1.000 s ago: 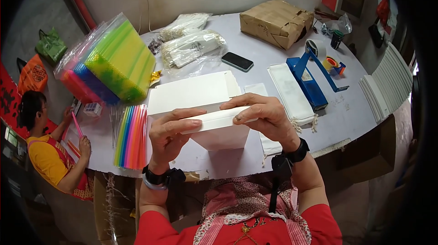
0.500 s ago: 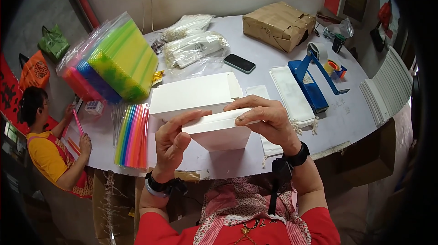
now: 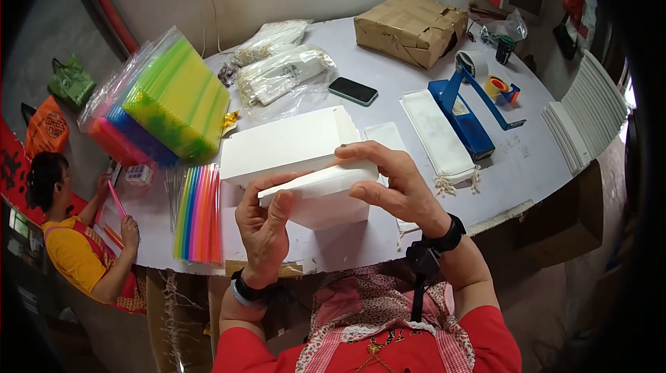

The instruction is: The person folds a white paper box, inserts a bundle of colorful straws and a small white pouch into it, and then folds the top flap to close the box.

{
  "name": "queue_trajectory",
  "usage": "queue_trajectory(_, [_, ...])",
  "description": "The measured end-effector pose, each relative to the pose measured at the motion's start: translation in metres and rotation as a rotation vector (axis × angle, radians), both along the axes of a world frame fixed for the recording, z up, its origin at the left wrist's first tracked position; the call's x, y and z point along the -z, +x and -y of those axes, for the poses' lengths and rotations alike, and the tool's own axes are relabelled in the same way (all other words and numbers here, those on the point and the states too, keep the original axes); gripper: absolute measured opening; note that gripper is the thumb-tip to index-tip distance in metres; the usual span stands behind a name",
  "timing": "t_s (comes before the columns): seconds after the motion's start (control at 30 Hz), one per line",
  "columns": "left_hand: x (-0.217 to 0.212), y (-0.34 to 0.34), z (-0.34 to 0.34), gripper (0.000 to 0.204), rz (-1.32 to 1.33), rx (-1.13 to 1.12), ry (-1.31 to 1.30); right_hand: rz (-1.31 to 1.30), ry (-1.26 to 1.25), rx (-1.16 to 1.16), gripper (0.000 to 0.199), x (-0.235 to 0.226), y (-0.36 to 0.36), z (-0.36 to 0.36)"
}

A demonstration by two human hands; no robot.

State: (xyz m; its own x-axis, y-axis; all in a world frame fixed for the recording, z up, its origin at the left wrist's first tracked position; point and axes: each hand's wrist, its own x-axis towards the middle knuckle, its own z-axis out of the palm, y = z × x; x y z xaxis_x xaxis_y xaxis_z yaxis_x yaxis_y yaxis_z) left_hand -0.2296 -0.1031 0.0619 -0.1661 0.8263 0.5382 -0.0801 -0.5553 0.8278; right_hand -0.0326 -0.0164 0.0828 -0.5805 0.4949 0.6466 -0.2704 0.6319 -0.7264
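Note:
A white cardboard box (image 3: 329, 208) stands at the table's near edge between my two hands. My left hand (image 3: 265, 227) grips its left end, thumb on the near side and fingers behind the upper edge. At the other end my right hand (image 3: 395, 182) pinches the top, with the thumb in front and the fingers over the far edge. The box's top panel (image 3: 319, 180) looks curved under my fingers. Just behind lies a stack of flat white cartons (image 3: 277, 142). Near my right hand is a white drawstring pouch (image 3: 385, 136), partly hidden.
Coloured straws (image 3: 198, 213) and bagged bright straws (image 3: 173, 99) lie left. A phone (image 3: 353, 91), a wrapped parcel (image 3: 409, 29), pouches (image 3: 436, 133) and a blue tape dispenser (image 3: 461, 120) lie beyond. White cartons (image 3: 590, 109) line the right. A co-worker (image 3: 83, 241) sits left.
My right thumb has slid from the top to the near side of the box. The top panel now looks more bent, and my left thumb presses closer against it. The view has shifted slightly.

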Motion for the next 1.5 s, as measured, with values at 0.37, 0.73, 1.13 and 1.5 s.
queue_trajectory(0.37, [-0.003, -0.004, 0.004, 0.027, -0.117, -0.089, 0.029, 0.179, -0.184, 0.087, 0.028, -0.002, 0.006, 0.002])
queue_trajectory(0.73, [-0.011, -0.004, 0.002, 0.016, 0.075, -0.029, -0.011, 0.244, -0.234, -0.008, 0.016, -0.029, 0.003, -0.007])
queue_trajectory(1.13, [-0.069, -0.055, -0.024, 0.016, -0.491, 0.284, -0.075, 0.075, 0.502, 0.138, 0.024, -0.008, 0.006, -0.016])
queue_trajectory(1.5, [-0.025, -0.054, -0.021, 0.011, -0.618, -0.001, 0.358, 0.092, 0.444, 0.123, 0.023, -0.004, 0.01, -0.018])
